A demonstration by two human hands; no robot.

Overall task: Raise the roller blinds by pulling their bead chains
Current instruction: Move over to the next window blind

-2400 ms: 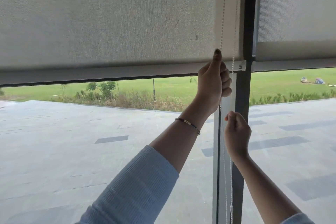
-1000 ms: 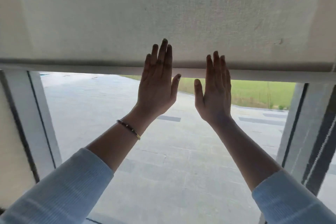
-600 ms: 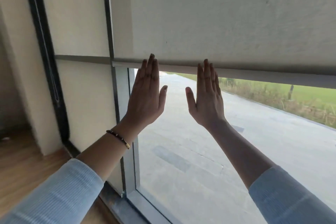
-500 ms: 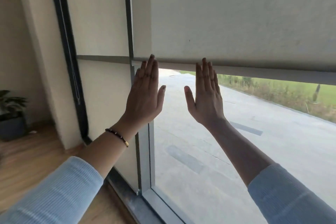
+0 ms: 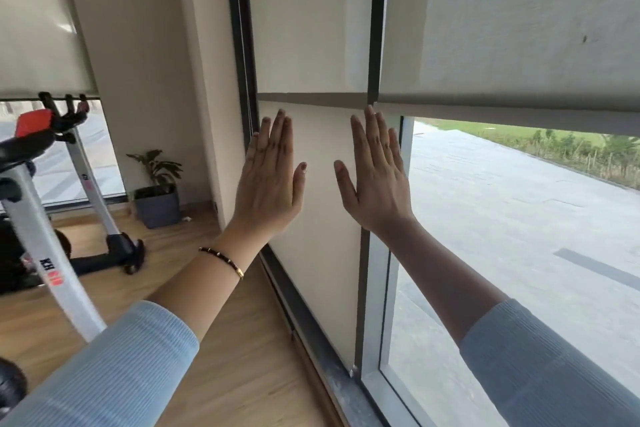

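Observation:
I hold both hands up flat with the fingers spread, palms toward the window, and neither holds anything. My left hand (image 5: 270, 180), with a beaded bracelet at the wrist, is in front of the narrow beige roller blind (image 5: 311, 45), which hangs down almost to the floor. My right hand (image 5: 375, 180) is beside it, its fingertips just under the bottom bar of the wide roller blind (image 5: 502, 28), which is raised partway over the glass. A thin bead chain (image 5: 248, 87) runs down the dark frame left of my left hand, and neither hand touches it.
A third blind (image 5: 38, 28) hangs partly raised at the far left. An exercise bike (image 5: 38, 204) stands on the wooden floor (image 5: 242, 340) at left. A potted plant (image 5: 157, 194) sits by the beige wall pillar (image 5: 145, 80). Paving and grass show through the glass.
Both hands have let go of the bead chain they gripped 2.4 s ago and are now open and flat. My view has swung left, bringing the narrow blind, bike and plant into sight.

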